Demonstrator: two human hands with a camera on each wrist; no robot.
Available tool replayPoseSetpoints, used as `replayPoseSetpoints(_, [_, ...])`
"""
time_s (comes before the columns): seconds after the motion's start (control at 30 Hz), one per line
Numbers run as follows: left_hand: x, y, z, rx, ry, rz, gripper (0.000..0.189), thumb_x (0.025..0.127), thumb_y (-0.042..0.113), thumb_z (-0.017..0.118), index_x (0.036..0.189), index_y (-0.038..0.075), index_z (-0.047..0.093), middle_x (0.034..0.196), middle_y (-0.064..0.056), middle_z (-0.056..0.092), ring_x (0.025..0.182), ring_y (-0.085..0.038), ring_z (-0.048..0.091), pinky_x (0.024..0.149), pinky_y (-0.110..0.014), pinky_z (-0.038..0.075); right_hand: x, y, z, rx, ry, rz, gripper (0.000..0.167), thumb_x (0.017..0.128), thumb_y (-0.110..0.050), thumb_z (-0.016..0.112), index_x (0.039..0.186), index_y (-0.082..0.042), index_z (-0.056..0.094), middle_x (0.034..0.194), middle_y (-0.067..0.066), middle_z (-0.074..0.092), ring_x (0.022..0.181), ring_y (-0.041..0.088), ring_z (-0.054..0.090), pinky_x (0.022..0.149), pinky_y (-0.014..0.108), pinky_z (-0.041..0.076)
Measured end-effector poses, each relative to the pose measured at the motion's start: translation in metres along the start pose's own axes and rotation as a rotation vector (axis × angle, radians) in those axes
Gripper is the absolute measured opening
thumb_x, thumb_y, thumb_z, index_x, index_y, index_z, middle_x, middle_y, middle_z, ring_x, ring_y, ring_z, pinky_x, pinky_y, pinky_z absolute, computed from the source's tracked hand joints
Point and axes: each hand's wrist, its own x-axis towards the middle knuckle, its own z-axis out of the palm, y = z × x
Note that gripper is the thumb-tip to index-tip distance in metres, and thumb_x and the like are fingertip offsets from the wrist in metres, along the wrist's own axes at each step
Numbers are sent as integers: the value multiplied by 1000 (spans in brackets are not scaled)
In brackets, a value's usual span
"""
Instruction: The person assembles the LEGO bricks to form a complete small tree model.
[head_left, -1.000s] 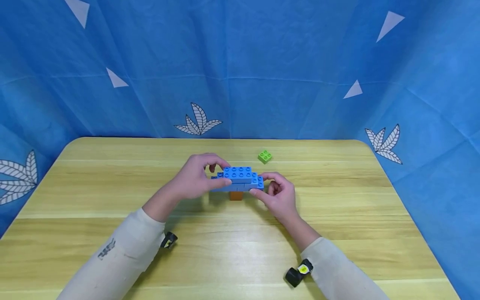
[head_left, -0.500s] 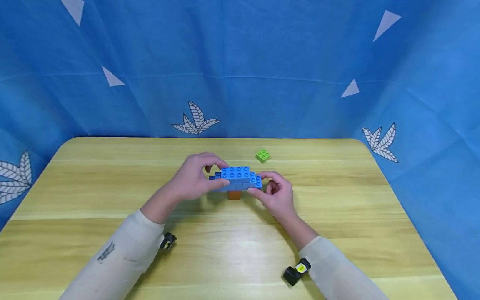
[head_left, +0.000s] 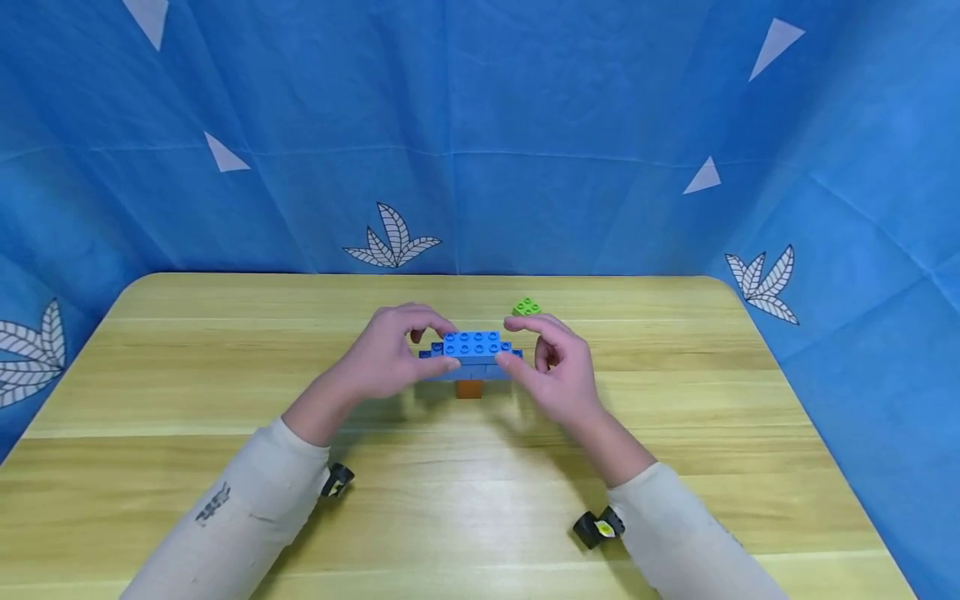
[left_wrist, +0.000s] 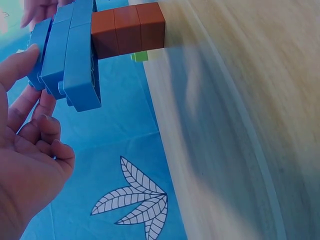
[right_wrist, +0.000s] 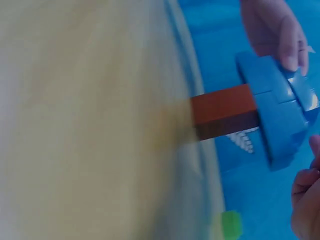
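Note:
A stepped stack of blue toy bricks (head_left: 471, 345) stands on a column of brown-orange bricks (left_wrist: 128, 31) on the table. My left hand (head_left: 386, 354) pinches the long top blue brick (left_wrist: 42, 52) at its left end, thumb on the near side and a finger on the far side. My right hand (head_left: 558, 367) hovers at the stack's right end with thumb and forefinger spread. Its thumb overlaps the top brick's near right corner in the head view; in the right wrist view that hand (right_wrist: 307, 200) looks apart from the bricks.
A small green brick (head_left: 527, 307) lies behind the stack, partly covered by my right hand. The wooden table (head_left: 225, 358) ends at a blue patterned cloth (head_left: 525, 125). A black wrist camera (head_left: 598, 528) hangs at each sleeve.
My right hand has let go of the lower blue bricks' right end and risen to the height of the top brick. The left hand keeps its hold, and the stack has stayed put.

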Motion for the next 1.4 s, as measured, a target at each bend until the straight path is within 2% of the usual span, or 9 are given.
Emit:
replayPoseSetpoints(0.13, [-1, 0, 0, -19, 4, 19, 32, 81, 21, 86, 109, 10, 75, 94, 4, 64, 80, -33, 50, 60, -36, 38, 8, -10, 1, -29, -68, 4, 29, 81, 14, 74, 109, 9, 70, 91, 18, 65, 47, 22, 34, 43, 27, 27])
replayPoseSetpoints(0.3, [-1, 0, 1, -32, 7, 19, 31, 81, 20, 86, 109, 10, 76, 93, 3, 64, 79, -34, 50, 60, -37, 37, 10, -15, 2, -77, -96, 110, 25, 82, 7, 78, 106, 8, 72, 70, 10, 52, 46, 22, 34, 44, 26, 28])
replayPoseSetpoints(0.4, [-1, -1, 1, -36, 11, 13, 30, 81, 20, 86, 108, 10, 76, 93, 3, 64, 79, -33, 49, 60, -36, 37, 11, -17, 3, -80, -102, 170, 25, 83, 4, 78, 106, 7, 72, 66, 6, 47, 46, 22, 34, 44, 26, 28])
replayPoseSetpoints(0.57, [-2, -2, 2, -33, 15, -10, 29, 82, 20, 85, 108, 12, 76, 93, 4, 63, 79, -31, 49, 59, -36, 38, 10, -15, 6, -57, -105, 223, 24, 84, 2, 78, 108, 7, 72, 67, 5, 48, 47, 21, 34, 45, 25, 27])
replayPoseSetpoints(0.77, [-2, -5, 5, -36, 20, -21, 30, 81, 20, 86, 109, 12, 76, 93, 4, 64, 80, -31, 50, 59, -36, 39, 7, -11, 6, -34, -94, 207, 23, 84, 5, 77, 106, 8, 72, 70, 5, 52, 46, 20, 33, 45, 25, 27])
replayPoseSetpoints(0.97, [-2, -6, 8, -35, 58, -6, 30, 79, 19, 87, 106, 12, 76, 93, 6, 64, 79, -28, 50, 62, -37, 40, 8, -8, 4, -39, -96, 151, 23, 82, 6, 78, 104, 9, 72, 66, 4, 49, 45, 21, 33, 44, 25, 26])
replayPoseSetpoints(1.13, [-2, -6, 11, -38, 92, 4, 29, 78, 17, 88, 104, 12, 76, 92, 6, 65, 77, -24, 49, 65, -38, 40, 9, -7, 4, -48, -99, 144, 23, 81, 7, 79, 103, 8, 72, 65, 4, 47, 45, 21, 32, 44, 25, 25])
replayPoseSetpoints(1.4, [-5, -9, 17, -41, 76, -119, 35, 79, 22, 88, 110, 13, 74, 94, 1, 61, 84, -24, 48, 66, -38, 40, 8, -8, 5, -6, -111, 210, 24, 85, 6, 75, 108, 9, 70, 60, 14, 43, 47, 18, 31, 44, 24, 25])
